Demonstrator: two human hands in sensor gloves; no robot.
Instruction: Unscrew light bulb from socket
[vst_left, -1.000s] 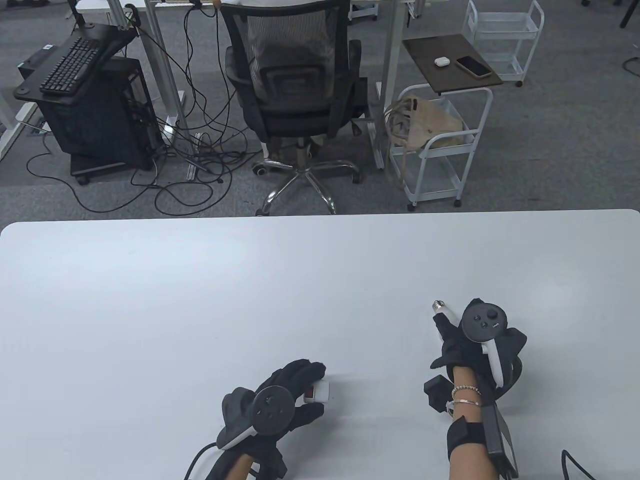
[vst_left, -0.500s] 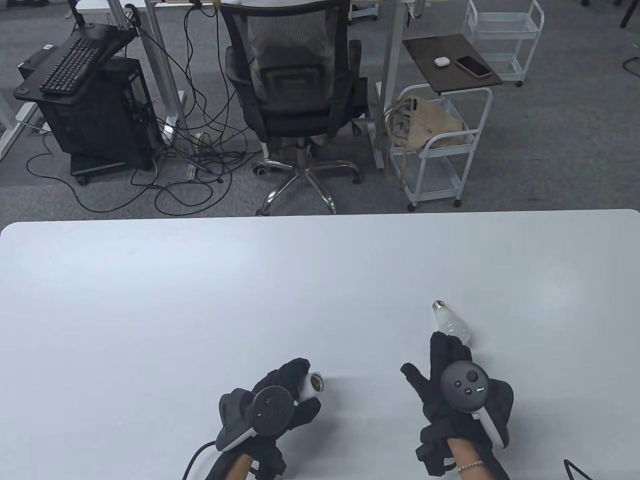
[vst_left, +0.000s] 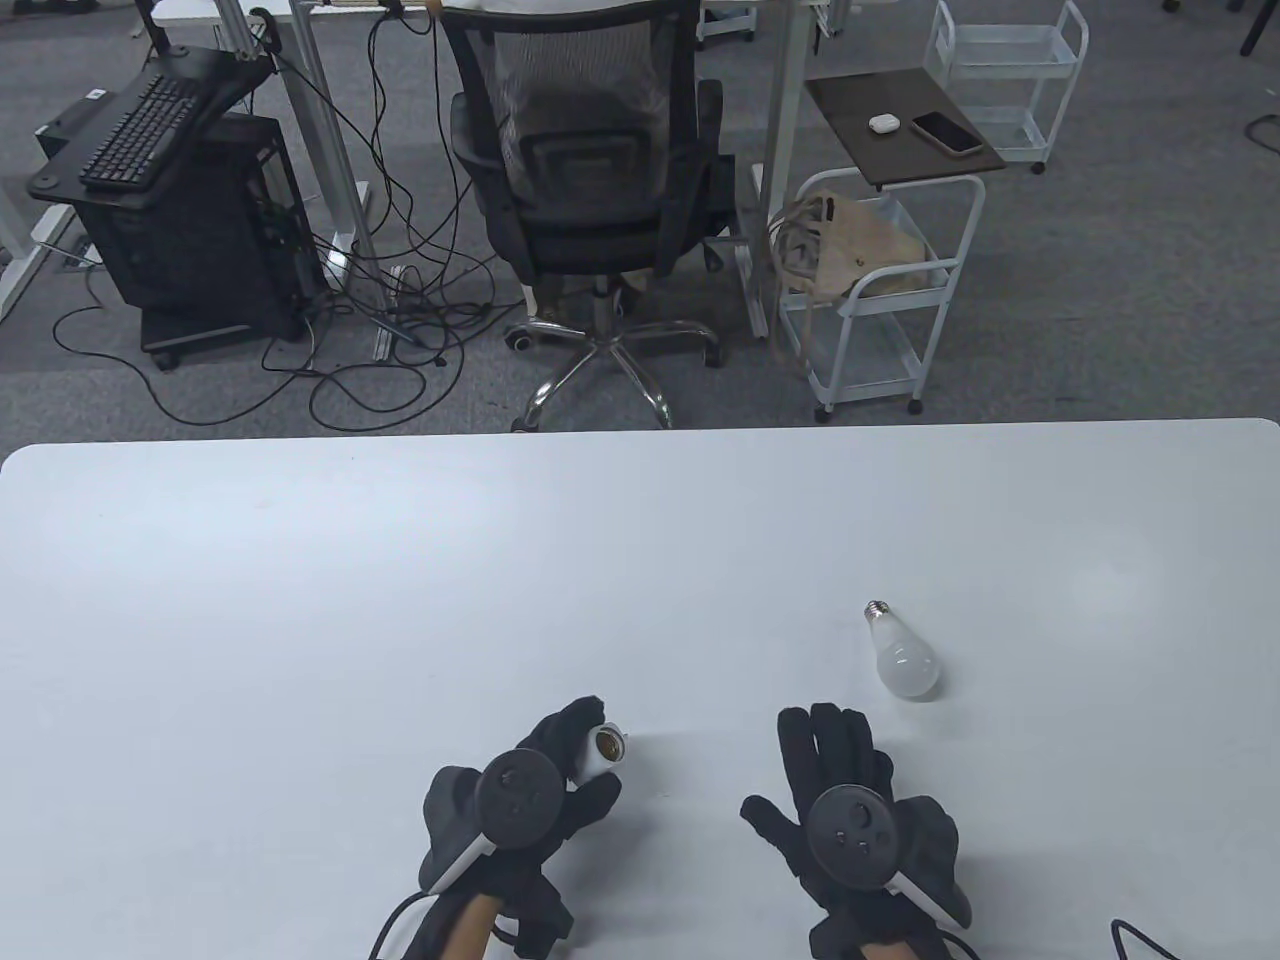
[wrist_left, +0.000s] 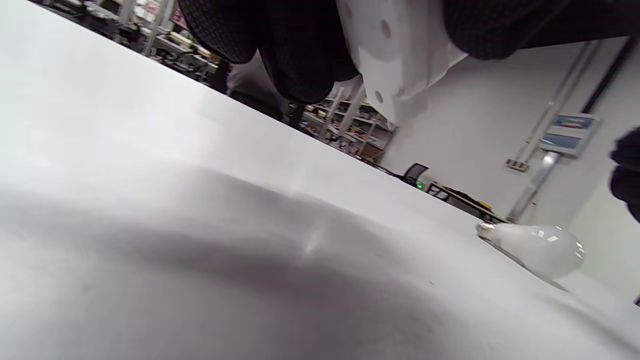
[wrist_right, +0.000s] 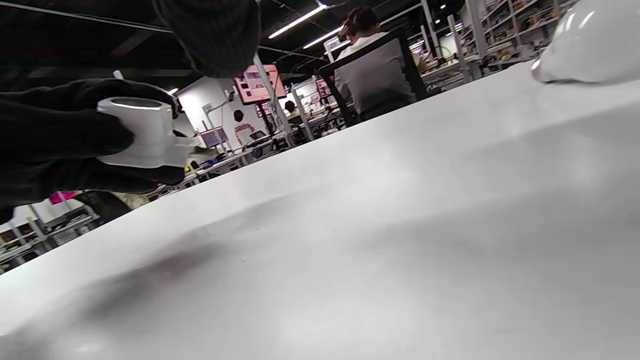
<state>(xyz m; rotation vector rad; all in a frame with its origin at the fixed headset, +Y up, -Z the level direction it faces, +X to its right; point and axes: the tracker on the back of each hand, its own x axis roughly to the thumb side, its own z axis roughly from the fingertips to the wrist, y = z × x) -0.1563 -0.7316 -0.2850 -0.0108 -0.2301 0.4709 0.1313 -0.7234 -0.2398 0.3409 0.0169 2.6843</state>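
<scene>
The white light bulb (vst_left: 903, 657) lies on its side on the white table (vst_left: 400, 600), metal screw base pointing away; it also shows in the left wrist view (wrist_left: 537, 247) and at the top right of the right wrist view (wrist_right: 590, 45). My left hand (vst_left: 560, 770) grips the white socket (vst_left: 600, 750), its open threaded end facing right, just above the table. The socket fills the top of the left wrist view (wrist_left: 395, 45) and sits at the left of the right wrist view (wrist_right: 142, 135). My right hand (vst_left: 830, 770) is open and empty, fingers spread over the table, below and left of the bulb.
A black cable (vst_left: 1150, 935) lies at the table's bottom right corner. Beyond the far edge stand an office chair (vst_left: 590, 170) and a white cart (vst_left: 880, 280).
My right hand let go of the bulb on the table and drew back toward the near edge, opening flat. My left hand turned the socket so its open end faces right and shifted slightly left.
</scene>
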